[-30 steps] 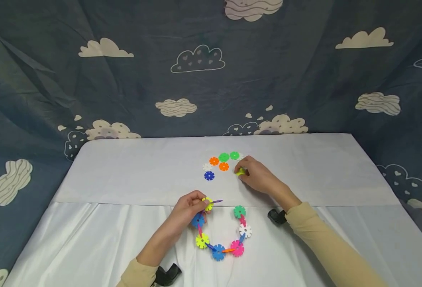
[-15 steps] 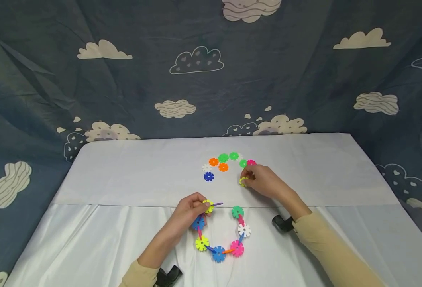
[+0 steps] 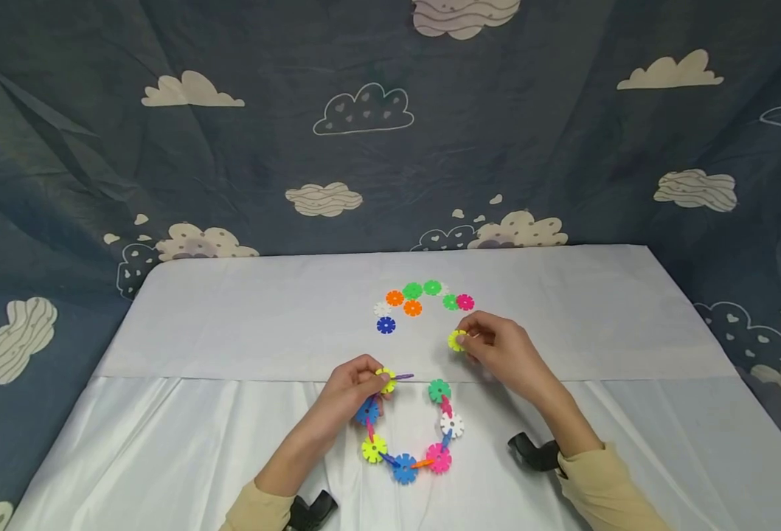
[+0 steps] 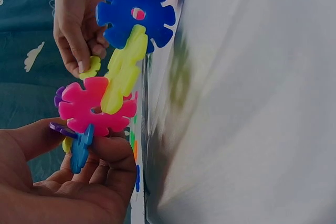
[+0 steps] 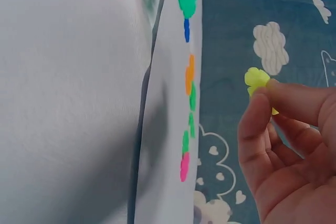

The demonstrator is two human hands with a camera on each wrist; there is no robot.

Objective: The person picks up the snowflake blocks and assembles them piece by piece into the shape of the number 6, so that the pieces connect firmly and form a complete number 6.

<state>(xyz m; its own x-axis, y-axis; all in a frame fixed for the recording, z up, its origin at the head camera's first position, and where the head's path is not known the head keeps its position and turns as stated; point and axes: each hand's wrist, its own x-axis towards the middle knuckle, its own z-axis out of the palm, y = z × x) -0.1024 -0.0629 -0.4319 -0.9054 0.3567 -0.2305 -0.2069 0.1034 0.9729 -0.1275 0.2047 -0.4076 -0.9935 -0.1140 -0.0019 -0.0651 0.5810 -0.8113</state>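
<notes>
A chain of interlocking snowflake discs curves over the white cloth, with a blue disc point(image 3: 405, 469), a pink disc point(image 3: 439, 459) and a green disc point(image 3: 439, 391) along it. The left hand point(image 3: 345, 394) pinches the chain near its upper left end, where a yellow disc point(image 3: 386, 380) and a purple disc point(image 3: 404, 377) stick out. In the left wrist view, the chain's pink disc point(image 4: 94, 106) rises above the thumb and fingers. Between thumb and fingertips, the right hand point(image 3: 506, 352) pinches a loose yellow disc point(image 3: 456, 340), raised off the table and apart from the chain.
Loose discs lie farther back on the table point(image 3: 264, 324): a dark blue disc point(image 3: 386, 325), an orange disc point(image 3: 413, 308), a pink disc point(image 3: 465, 302) and several others. A dark cloud-patterned curtain point(image 3: 363, 162) hangs behind. Each wrist wears a black camera point(image 3: 533, 451).
The right hand has come away from the loose discs with the yellow disc, toward the person and slightly right, uncovering a green and a pink disc. The left hand stays nearly still.
</notes>
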